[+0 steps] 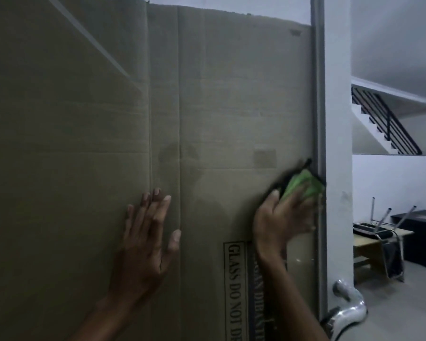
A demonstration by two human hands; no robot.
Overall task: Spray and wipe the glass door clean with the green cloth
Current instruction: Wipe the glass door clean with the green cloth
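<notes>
The glass door (207, 94) fills most of the head view, with brown cardboard showing behind the pane. My left hand (145, 242) lies flat on the glass with its fingers spread and straight. My right hand (278, 220) presses the green cloth (303, 184) against the glass beside the grey door frame (319, 107); its fingers curl over the cloth's lower part. The cloth looks blurred. No spray bottle is in view.
A chrome door handle (347, 308) juts out at the lower right edge of the door. Past the white wall post (337, 143), a room holds an upturned chair (384, 232) on a table, a dark desk (423, 225) and a staircase (384, 121).
</notes>
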